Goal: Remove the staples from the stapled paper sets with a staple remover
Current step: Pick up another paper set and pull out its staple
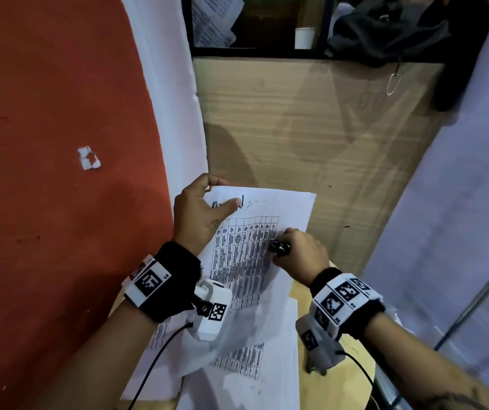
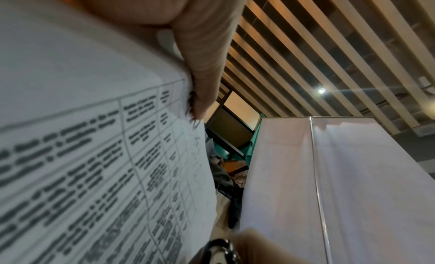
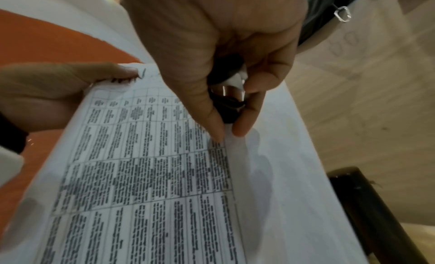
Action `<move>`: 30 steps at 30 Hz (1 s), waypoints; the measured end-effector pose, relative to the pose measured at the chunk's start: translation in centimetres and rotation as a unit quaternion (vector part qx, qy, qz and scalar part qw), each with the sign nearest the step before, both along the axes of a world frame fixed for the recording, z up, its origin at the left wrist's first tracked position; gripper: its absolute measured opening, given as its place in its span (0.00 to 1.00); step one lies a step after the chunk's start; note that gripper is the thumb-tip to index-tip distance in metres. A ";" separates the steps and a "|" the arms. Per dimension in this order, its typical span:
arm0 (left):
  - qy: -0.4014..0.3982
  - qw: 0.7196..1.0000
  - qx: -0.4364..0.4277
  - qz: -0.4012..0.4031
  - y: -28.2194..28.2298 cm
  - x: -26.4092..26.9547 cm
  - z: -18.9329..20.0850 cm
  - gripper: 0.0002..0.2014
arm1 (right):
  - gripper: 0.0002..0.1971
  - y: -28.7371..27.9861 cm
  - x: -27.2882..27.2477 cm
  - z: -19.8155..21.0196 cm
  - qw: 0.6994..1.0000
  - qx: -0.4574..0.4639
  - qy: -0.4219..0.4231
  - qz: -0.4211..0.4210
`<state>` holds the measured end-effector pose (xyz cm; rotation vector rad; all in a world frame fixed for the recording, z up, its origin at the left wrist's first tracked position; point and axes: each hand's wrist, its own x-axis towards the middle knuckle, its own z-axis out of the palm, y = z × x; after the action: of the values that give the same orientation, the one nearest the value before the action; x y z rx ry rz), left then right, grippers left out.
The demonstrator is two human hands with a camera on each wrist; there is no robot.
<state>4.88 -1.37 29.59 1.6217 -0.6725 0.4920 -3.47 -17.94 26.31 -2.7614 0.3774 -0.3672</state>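
The left hand [image 1: 199, 211] pinched the paper set's [image 1: 267, 208] top corner; the right hand [image 1: 302, 253] gripped the staple remover [image 1: 278, 247].

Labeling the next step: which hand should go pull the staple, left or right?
Right. The right hand already grips the staple remover over the paper set. The left hand pinches the set's top corner, so it is busy steadying it. No staple is visible.

I see matt white printed paper [image 1: 255, 232] in the sheets, a staple remover [image 1: 279, 247] of glossy black plastic and shiny metal, a pale wood-grain panel [image 1: 311, 119] with a smooth finish, and rough matt red floor [image 1: 60, 99].
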 end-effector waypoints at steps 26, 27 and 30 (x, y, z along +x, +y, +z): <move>-0.225 0.935 0.203 0.183 2.5 -0.4 2.5 0.29 | 0.05 0.5 1.0 7.3 0.978 -0.026 -0.187 0.085; -0.241 0.919 0.253 0.181 2.1 -0.9 2.9 0.30 | 0.05 0.7 0.8 7.4 0.977 -0.026 -0.190 0.094; -0.236 0.908 0.310 0.154 1.0 -1.5 3.5 0.23 | 0.05 1.0 0.3 7.8 0.977 -0.018 -0.187 0.099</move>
<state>3.39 -0.34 33.11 2.2560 -1.0060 0.9964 -3.13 -16.95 34.14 -2.6507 0.0012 -0.8293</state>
